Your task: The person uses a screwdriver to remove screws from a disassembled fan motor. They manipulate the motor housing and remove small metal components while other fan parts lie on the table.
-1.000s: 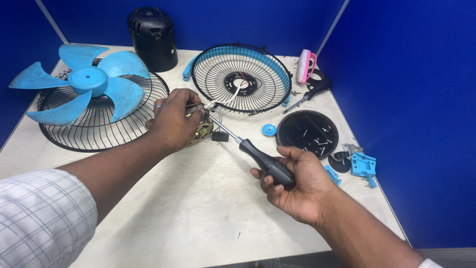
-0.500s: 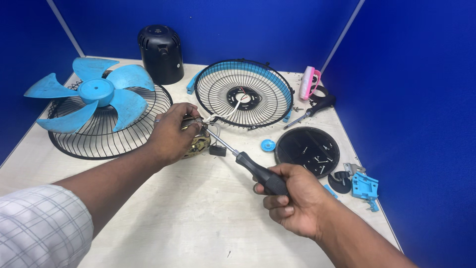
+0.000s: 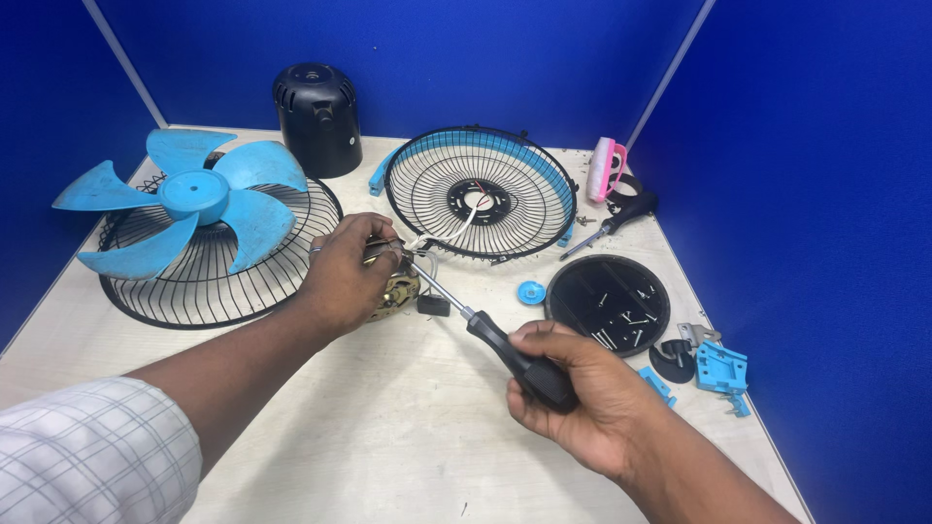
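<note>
**Screwdriver on the motor: where it could slip**

The left hand (image 3: 348,277) has its grip wrapped over the motor (image 3: 396,294), pressing it down on the counter (image 3: 320,427) near the middle, just in front of the rear grille (image 3: 478,192). The right hand (image 3: 573,393) has its grip closed round the black handle of the screwdriver (image 3: 485,330), whose shaft slants up and left to the motor's top, close to the left fingertips. Whether the tip sits in a screw head cannot be told; the fingers hide it.

Risks, as I judge them:

- The shaft comes in at a slant. If it is pushed hard, the tip could jump out of the screw and run into the left fingers beside it.
- The motor rests only under one palm. A twist on the handle could roll it, tugging the white wires (image 3: 456,231) that run to the rear grille.
- A loosened screw could drop and roll toward the counter's right edge; the black dish (image 3: 608,306) holding the other screws lies apart from the motor, toward that edge.
- The blade (image 3: 189,199) lies on the front grille (image 3: 209,267) at the left edge, near the left forearm; a jerk could knock it.
</note>
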